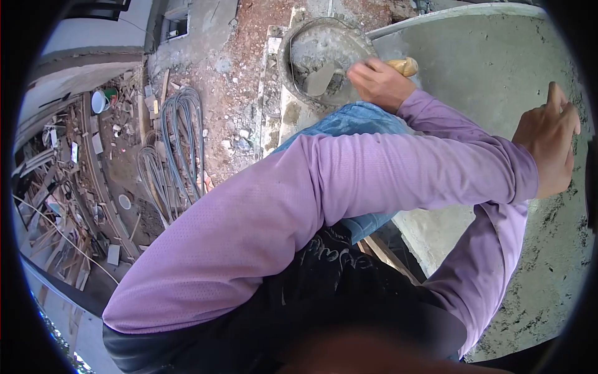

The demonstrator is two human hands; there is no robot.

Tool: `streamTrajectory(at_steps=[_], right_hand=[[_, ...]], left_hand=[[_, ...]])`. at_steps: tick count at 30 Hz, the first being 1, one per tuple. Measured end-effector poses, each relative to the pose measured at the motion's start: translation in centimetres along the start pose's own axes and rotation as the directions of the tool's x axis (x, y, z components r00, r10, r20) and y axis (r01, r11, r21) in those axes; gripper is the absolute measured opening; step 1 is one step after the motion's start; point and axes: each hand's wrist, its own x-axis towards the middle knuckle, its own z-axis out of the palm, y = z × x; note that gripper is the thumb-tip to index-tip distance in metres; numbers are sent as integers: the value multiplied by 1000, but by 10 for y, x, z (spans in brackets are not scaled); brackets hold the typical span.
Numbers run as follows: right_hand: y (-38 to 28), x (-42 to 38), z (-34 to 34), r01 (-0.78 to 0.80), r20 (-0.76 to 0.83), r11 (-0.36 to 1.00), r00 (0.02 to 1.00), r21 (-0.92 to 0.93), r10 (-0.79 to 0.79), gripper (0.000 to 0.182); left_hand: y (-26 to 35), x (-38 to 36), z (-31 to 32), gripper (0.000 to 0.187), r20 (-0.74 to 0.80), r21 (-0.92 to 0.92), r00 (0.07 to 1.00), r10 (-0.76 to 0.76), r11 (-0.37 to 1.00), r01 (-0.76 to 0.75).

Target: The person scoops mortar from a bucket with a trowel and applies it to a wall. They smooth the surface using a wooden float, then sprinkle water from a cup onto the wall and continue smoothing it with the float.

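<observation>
My right hand is wrapped round a trowel, its wooden handle sticking out past the fist. The metal trowel blade is inside a round, mortar-caked tub, over grey wet mortar. Crossing over the right forearm, my left arm reaches far to the right. There my left hand leans at the wet grey cement surface, one finger stretched out and the others partly bent, with no tool showing in it. Its palm is hidden.
A raised rim bounds the cement surface at the back. Coiled cables lie on the rubble ground to the left. Beyond them are scrap wood and a white bucket. A bent knee in blue jeans is close to the tub.
</observation>
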Motion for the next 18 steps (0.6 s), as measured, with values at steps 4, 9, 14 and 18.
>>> streamTrajectory(at_steps=[4,9,14,18], right_hand=[[12,-51,-24,-326,196,941,932,86,305,18],[6,-59,-24,-741,619,666,565,90,545,20],[-31,-13,58,-910,825,183,415,372,385,40],[-39,-10,73,-911,863,-10,388,413,324,45]], left_hand=[[1,0,-7,29,15,-20,1000,-3,1000,3],[1,1,-7,28,17,-15,1000,-7,1000,7],[2,-4,-6,27,59,-46,998,-6,999,9],[5,-3,-11,25,148,-83,987,-62,994,75]])
